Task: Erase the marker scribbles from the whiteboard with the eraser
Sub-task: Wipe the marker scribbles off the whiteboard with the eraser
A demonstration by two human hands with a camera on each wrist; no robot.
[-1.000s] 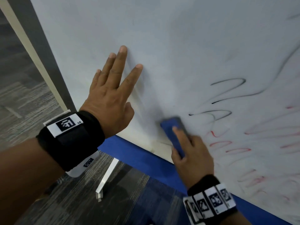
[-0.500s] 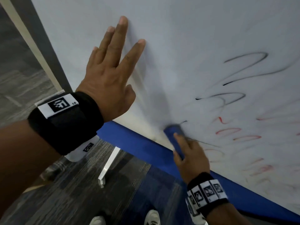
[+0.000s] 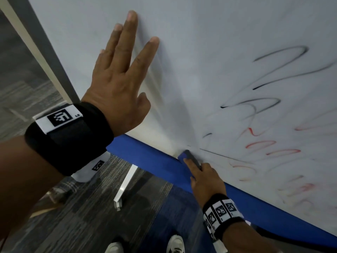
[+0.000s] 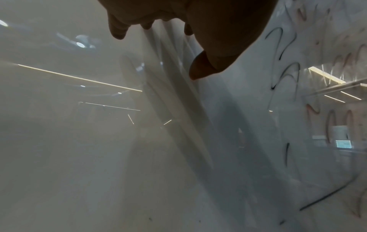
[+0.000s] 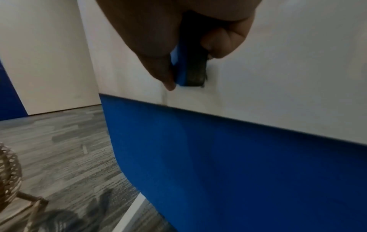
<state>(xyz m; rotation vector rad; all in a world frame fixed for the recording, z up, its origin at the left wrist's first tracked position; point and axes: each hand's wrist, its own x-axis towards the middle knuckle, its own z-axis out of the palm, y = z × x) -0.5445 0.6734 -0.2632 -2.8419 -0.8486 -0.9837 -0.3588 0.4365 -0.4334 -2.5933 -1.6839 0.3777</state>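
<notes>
The whiteboard (image 3: 209, 52) fills the upper part of the head view. Black scribbles (image 3: 269, 75) and faded red scribbles (image 3: 273, 150) cover its right side. My right hand (image 3: 202, 174) grips a blue eraser (image 3: 189, 157) with a dark felt face and presses it against the board just above the lower edge. In the right wrist view the eraser (image 5: 188, 69) sits pinched between thumb and fingers. My left hand (image 3: 120, 73) lies flat on the board's clean left part, fingers straight and spread. The left wrist view shows those fingertips (image 4: 117, 31) on the glossy surface.
A blue panel (image 3: 160, 161) runs under the board's lower edge. Grey carpet (image 3: 82, 216), a white stand foot (image 3: 124, 187) and my shoes (image 3: 175, 243) lie below. A wicker object (image 5: 8, 169) stands on the floor at the left in the right wrist view.
My right hand has slid the eraser down the board to just above the blue panel. The left hand stayed flat on the board while the view tilted downward.
</notes>
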